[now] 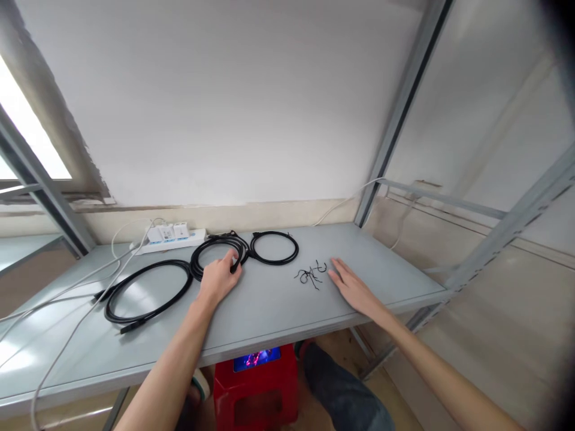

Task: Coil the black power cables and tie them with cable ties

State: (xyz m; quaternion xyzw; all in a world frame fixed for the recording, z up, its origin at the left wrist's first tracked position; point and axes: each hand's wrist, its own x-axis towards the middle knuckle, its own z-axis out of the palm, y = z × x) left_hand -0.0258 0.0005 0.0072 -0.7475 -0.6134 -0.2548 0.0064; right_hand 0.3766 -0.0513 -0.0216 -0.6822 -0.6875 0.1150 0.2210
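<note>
Left hand around 1 side of black cable coil

Stretches the left forearm toward the far side, with the left hand curled. Angles the right forearm leftward and far, with the right hand open, palm down.

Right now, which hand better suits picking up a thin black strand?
Probably the right hand: it is beside the thin black strands; the left hand is farther, at the middle cable coil.
</note>
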